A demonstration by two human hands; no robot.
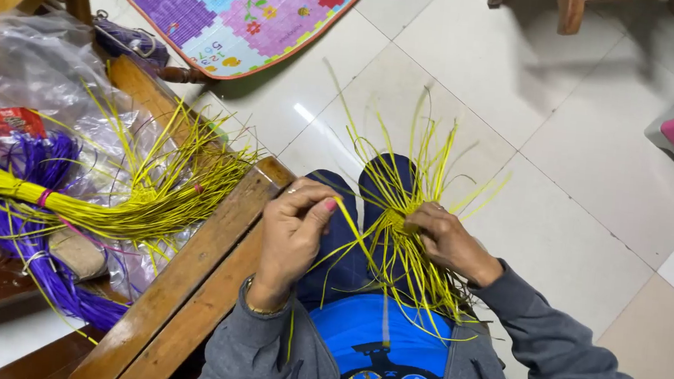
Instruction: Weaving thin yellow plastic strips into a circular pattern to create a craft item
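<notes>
Fingers (321, 207) of both hands pinch yellow strands (399, 219) fanned between them over the lap.

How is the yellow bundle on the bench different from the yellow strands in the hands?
The yellow bundle lies tied on the bench, strands packed together; the yellow strands in the hands fan out loosely. No hand touches the bundle; the left hand and right hand grip the strands. Both are thin and bright yellow.
</notes>
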